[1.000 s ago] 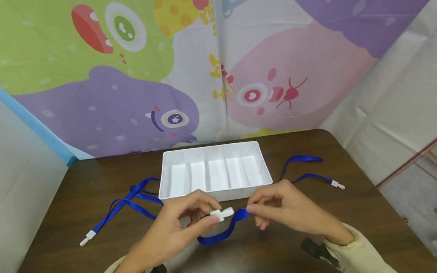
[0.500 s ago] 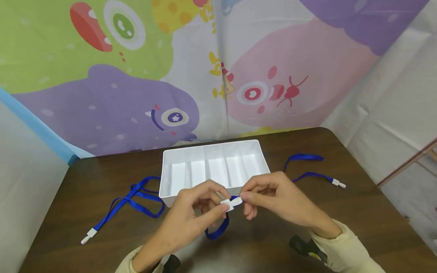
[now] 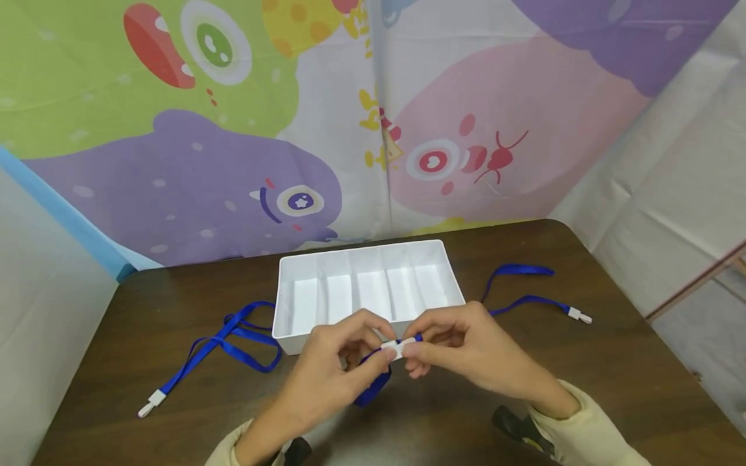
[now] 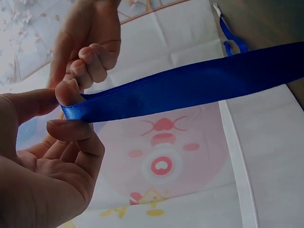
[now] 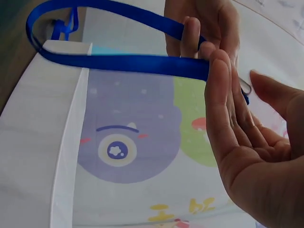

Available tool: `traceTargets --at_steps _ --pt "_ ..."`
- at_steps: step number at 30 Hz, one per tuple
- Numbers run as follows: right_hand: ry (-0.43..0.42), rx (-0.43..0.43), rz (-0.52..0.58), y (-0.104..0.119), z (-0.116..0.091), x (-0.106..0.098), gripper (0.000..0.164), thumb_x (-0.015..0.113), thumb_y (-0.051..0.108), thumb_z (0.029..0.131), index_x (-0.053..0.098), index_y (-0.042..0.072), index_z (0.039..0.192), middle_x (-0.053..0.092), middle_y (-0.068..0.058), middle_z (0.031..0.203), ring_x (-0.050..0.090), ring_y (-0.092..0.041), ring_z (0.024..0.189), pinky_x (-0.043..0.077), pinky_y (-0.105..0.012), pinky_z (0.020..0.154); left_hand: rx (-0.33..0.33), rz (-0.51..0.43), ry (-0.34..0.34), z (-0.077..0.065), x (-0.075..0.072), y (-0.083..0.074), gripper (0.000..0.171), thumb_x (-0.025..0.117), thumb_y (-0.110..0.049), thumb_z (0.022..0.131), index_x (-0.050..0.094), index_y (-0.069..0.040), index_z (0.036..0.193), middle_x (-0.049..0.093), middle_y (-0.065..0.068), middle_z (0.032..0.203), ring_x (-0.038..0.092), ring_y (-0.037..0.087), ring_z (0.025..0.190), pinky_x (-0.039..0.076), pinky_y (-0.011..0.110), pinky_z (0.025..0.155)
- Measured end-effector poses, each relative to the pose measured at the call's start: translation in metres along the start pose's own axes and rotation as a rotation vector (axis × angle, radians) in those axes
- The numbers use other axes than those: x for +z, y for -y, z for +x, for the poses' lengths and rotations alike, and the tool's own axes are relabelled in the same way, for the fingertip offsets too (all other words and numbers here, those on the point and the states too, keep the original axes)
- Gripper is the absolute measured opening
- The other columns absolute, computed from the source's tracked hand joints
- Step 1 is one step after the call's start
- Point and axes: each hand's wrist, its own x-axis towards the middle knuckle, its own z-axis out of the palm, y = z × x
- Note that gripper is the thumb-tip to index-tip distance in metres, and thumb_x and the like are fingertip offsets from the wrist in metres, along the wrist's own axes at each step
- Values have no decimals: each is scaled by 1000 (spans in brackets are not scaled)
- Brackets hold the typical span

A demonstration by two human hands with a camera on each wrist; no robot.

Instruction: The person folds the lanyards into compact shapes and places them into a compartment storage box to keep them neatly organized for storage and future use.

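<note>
**Clip crosswise between both pinches, strap loop to the near side**

White clip (image 3: pixel 394 350) is held between the hands above the table (image 3: pixel 443 417), just to the near side of the white box (image 3: pixel 333 263). Its long axis runs left-right, right end tipped slightly far.

Left hand (image 3: pixel 327 364) pinches the clip's left end, thumb on the body. Right hand (image 3: pixel 486 349) pinches the right end, with a bit of blue showing past the thumb. Gap between the pinches is narrow; neither hand is nearer, call it even.

Blue strap (image 3: pixel 374 387) loops off to the near side, below the left hand. Can't tell whether the blue bit on the right passes through the clip or behind it; fingertips hide that.

My read: clip axis vs. hand-to-hand line is what matters. They look roughly lined up, so left-right force should act along the clip.

Two other lanyards: left lanyard (image 3: pixel 219 339) and right lanyard (image 3: pixel 527 299), both well apart from the clip.
</note>
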Motion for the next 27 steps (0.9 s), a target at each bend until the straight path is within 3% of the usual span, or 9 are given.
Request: traceTargets --at_steps 5,10,15,19,27 --pt "-40 -20 -38 5 -2 1 9 65 1 95 71 7 96 73 -8 80 73 -26 71 60 -41 65 -11 38 2 0 -1 0 13 71 -13 93 64 -14 105 68 -5 72 50 1 51 41 21 42" --pt "-50 -47 -29 11 -7 -6 12 64 -4 94 70 6 96 72 -9 79 72 -27 70 60 -42 65 -105 42 109 0 -14 -3 9 68 -21 96 66 -17 105 64 -8 69 53 4 52 44 23 45" --pt "-82 -51 -31 17 -13 -16 15 64 -9 92 70 3 98 72 -10 78 72 -29 68 59 -44 64 -157 43 193 -2 -27 -6 12 66 -27 98 69 -18 91 58 -11 64 47 2 52 39 21 45" --pt "-125 -42 -67 21 -20 -26 15 64 -10 91 69 2 98 72 -9 76 72 -29 67 59 -43 65 -145 63 193 -7 -38 -6 15 66 -28 97 68 -23 83 55 -12 62 45 1 53 38 20 46" --pt "-174 -41 -134 22 -34 -37 16 63 -12 90 68 2 97 70 -8 74 71 -27 65 59 -41 64 -136 53 174 -20 -58 -8 14 64 -19 98 69 -24 87 58 -8 64 51 5 58 47 25 51"
